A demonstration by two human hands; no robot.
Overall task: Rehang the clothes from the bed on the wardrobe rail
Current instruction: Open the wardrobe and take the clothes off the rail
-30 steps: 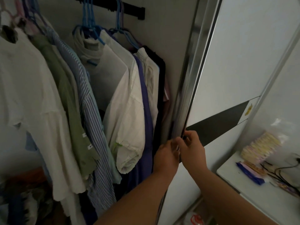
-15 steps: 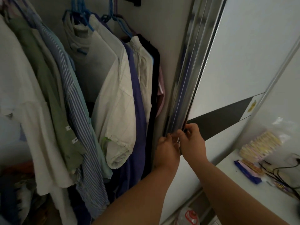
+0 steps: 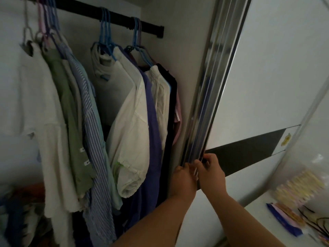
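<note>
A black wardrobe rail (image 3: pixel 117 16) runs across the top of the open wardrobe. Several garments hang from it on blue, pink and grey hangers: a white T-shirt (image 3: pixel 35 107), a green shirt (image 3: pixel 69 122), a striped blue shirt (image 3: pixel 94 139), a cream shirt (image 3: pixel 131 136) and a purple garment (image 3: pixel 154 132). My left hand (image 3: pixel 183 180) and my right hand (image 3: pixel 211 173) both grip the metal edge of the sliding door (image 3: pixel 201 122), left hand on the wardrobe side, right hand on the door's front. The bed is out of view.
The sliding door's white panel (image 3: pixel 270 77) with a dark band fills the right. A white shelf (image 3: pixel 261 221) at lower right carries a plastic packet (image 3: pixel 299 186), a blue wrapper and cables. Folded clothes lie in the wardrobe's bottom left.
The view has tilted up, so the rail shows more fully. Both hands keep their hold on the door edge, which sits slightly further right in the view.
</note>
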